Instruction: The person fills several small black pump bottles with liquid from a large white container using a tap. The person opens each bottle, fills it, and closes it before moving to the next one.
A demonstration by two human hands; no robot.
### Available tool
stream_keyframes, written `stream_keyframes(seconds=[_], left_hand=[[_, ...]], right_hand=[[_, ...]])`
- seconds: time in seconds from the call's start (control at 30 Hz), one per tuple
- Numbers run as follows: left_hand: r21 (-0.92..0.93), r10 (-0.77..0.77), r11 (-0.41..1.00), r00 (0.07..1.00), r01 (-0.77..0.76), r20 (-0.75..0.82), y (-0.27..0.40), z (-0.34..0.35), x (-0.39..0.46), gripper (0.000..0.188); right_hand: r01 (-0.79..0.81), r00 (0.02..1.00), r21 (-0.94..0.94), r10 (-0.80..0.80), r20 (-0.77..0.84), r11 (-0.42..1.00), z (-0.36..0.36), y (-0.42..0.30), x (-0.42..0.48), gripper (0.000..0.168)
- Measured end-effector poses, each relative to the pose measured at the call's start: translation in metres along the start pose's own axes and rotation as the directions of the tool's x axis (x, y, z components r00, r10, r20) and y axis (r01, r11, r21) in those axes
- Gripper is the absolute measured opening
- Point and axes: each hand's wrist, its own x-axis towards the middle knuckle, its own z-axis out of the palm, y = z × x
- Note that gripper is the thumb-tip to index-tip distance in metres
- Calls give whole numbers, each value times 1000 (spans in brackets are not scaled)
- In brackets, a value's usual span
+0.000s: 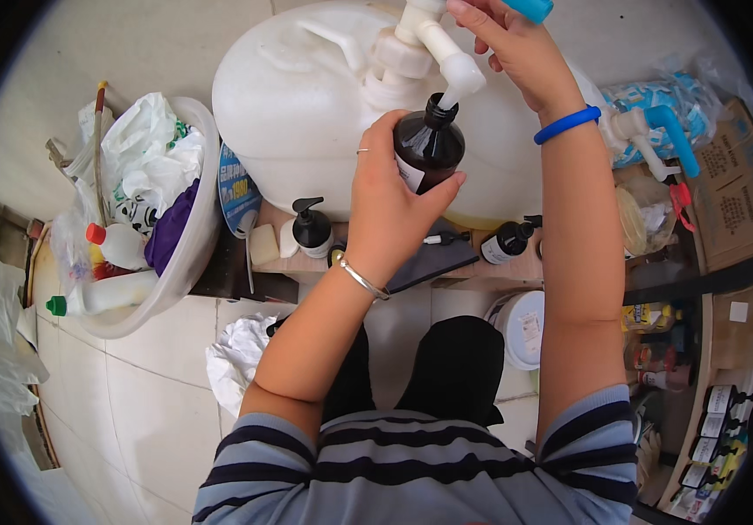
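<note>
My left hand (399, 190) holds a dark labelled plastic bottle (430, 141) without a cap, tilted slightly, its mouth at the tip of the white spout (461, 77). The spout belongs to a plastic tap on a large whitish drum (284, 118). My right hand (504, 39) is raised beside the tap's top, near its blue handle (530, 8); its fingers are bent, and whether they grip the tap is unclear. A black pump bottle (312, 228) stands on the bench below, another dark pump bottle (506, 243) to the right. A loose pump head (447, 238) lies between them.
At left a whitish tub (202, 262) holds plastic bags, a purple cloth (173, 226) and bottles. A second tap with a blue handle (675, 138) juts out at right, near a cardboard box (731, 190). A lidded white bucket (524, 328) stands beside my legs.
</note>
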Motion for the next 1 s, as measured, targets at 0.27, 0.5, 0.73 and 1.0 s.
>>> stream_keyframes(seconds=[0.27, 0.5, 0.73, 1.0], left_hand=[[13, 1, 1000, 1000, 0, -12, -4, -3, -10, 73], [8, -5, 1000, 1000, 5, -18, -12, -6, -17, 74], [84, 41, 996, 999, -39, -24, -8, -3, -16, 77], [61, 43, 997, 999, -42, -24, -6, -3, -17, 76]], right_hand=[[132, 956, -80, -148, -252, 988, 41, -31, -106, 42], [121, 948, -113, -148, -280, 986, 45, -22, -108, 43], [121, 953, 20, -111, -281, 992, 43, -18, -111, 36], [101, 931, 134, -46, -363, 986, 37, -21, -127, 26]])
